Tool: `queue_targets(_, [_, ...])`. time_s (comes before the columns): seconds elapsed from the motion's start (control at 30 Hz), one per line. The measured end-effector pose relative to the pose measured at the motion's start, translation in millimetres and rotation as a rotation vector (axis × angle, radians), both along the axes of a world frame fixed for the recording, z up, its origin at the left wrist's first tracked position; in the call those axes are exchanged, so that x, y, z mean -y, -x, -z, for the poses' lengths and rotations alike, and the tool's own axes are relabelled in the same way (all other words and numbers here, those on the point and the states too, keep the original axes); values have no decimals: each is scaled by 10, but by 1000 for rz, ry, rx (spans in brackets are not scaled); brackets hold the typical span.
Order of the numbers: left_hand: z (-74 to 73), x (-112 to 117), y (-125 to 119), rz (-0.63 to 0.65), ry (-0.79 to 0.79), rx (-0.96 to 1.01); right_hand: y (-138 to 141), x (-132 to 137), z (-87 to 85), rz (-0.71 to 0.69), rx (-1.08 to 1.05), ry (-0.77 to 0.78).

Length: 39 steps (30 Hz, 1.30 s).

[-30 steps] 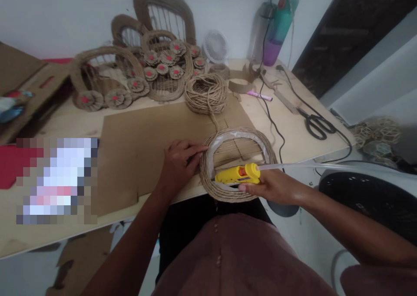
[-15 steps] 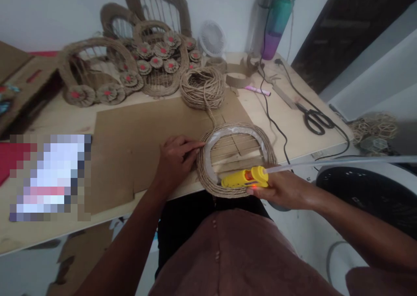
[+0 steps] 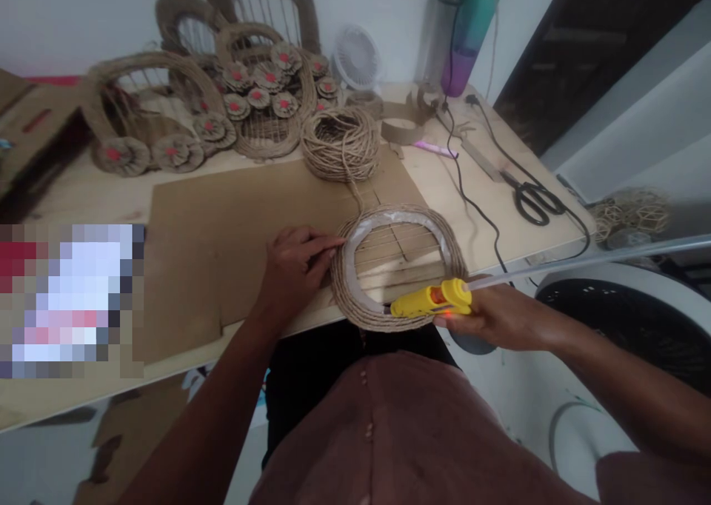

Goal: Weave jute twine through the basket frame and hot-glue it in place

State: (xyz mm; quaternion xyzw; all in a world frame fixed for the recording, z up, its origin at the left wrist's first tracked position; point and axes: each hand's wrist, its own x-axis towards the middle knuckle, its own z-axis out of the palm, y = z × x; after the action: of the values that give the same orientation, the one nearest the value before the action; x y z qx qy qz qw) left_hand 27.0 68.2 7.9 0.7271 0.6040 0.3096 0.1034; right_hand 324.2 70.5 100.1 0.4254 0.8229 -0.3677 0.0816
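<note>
My right hand [image 3: 503, 316] grips a yellow glue gun [image 3: 430, 300] with a long clear glue stick [image 3: 583, 263] out its back. The gun's tip rests at the near rim of a twine-wrapped frame [image 3: 400, 268] lying at the table's front edge. My left hand [image 3: 294, 264] presses its fingers, held together, on the frame's left rim, where the twine is wound. A strand runs from the frame up to a ball of jute twine [image 3: 340, 142].
A brown cardboard sheet [image 3: 233, 231] lies under the frame. Several finished twine baskets with red-centred rosettes [image 3: 211, 112] stand at the back. Black scissors [image 3: 530, 198], a black cable [image 3: 472, 201], a pink pen [image 3: 436, 148], a small white fan [image 3: 355, 57] and a bottle [image 3: 466, 38] sit to the right.
The glue gun has slid rightward along the frame's near rim in my right hand. My left hand has stayed on the left rim.
</note>
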Motion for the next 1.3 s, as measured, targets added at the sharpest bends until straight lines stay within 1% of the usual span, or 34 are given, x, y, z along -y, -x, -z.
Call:
queue_targets(0.13, [-13,11,-9,-7,3,8,-18,5,-13,10,54,-15])
queue_targets(0.3, [-15,13,-12,-20,35,-6,24,4,60,34,73,-1])
queue_targets(0.4, [-13,9,-11,-16,30,10,151,2,96,35,19,-2])
queue_targets(0.47, [-14,8,-12,-10,20,14,271,-13,108,26,-14,-41])
queue_targets(0.6, [-16,8,-13,-18,36,-5,513,-103,136,16,-6,-115])
queue_targets(0.7, [-14,5,-8,-24,48,-18,626,-174,158,26,8,-148])
queue_targets(0.8, [-15,-2,-1,-19,49,-13,632,-171,151,44,17,-147])
queue_targets(0.93, [-16,-9,4,-17,54,-3,552,-96,122,24,-47,-106])
queue_targets(1.03, [-13,-11,6,-15,52,8,561,-125,142,36,-31,-114])
queue_targets(1.1, [-13,-11,6,-17,48,5,615,-204,176,68,9,-141])
queue_targets(1.2, [-15,-7,6,-12,51,0,698,-328,214,124,75,-249])
queue_targets(1.23, [-15,-5,6,-12,54,3,712,-348,214,131,88,-280])
queue_targets(1.3, [-13,-1,7,-13,55,10,710,-345,197,110,84,-284])
